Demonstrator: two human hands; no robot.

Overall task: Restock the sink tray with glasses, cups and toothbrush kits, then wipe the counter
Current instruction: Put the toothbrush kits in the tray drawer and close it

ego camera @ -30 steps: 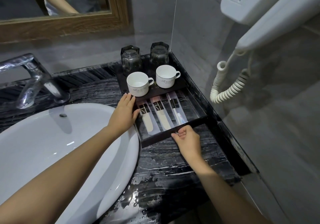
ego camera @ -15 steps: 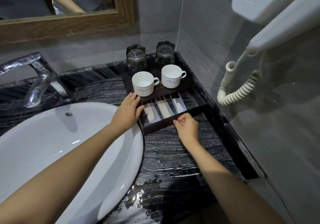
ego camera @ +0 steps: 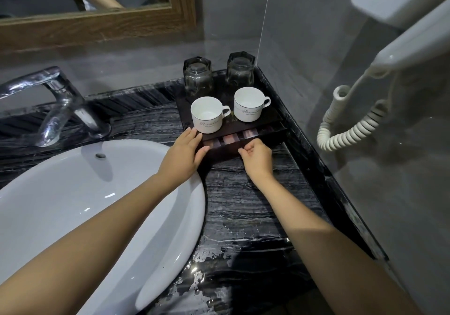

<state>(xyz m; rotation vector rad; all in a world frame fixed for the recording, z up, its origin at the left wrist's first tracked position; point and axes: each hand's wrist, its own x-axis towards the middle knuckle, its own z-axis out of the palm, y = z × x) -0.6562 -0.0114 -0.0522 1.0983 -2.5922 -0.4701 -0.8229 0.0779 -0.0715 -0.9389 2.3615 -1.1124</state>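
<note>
A dark tray (ego camera: 243, 126) stands in the counter's back right corner. On it are two upturned glasses (ego camera: 197, 76) (ego camera: 240, 70) and two white cups (ego camera: 207, 114) (ego camera: 249, 104). Its drawer (ego camera: 233, 141) is almost pushed in; only the ends of the toothbrush kits (ego camera: 228, 139) show. My left hand (ego camera: 183, 155) lies flat against the tray's left front corner. My right hand (ego camera: 258, 156) has its fingers curled on the drawer's front edge.
A white basin (ego camera: 85, 205) fills the left, with a chrome tap (ego camera: 60, 105) behind it. The black marble counter (ego camera: 248, 217) is wet near the front. A wall hairdryer with a coiled cord (ego camera: 348, 129) hangs at the right. A wood-framed mirror (ego camera: 97, 25) is above.
The drawer has slid back into the tray under my right hand, hiding most of the toothbrush kits. My left hand stayed at the tray's left corner.
</note>
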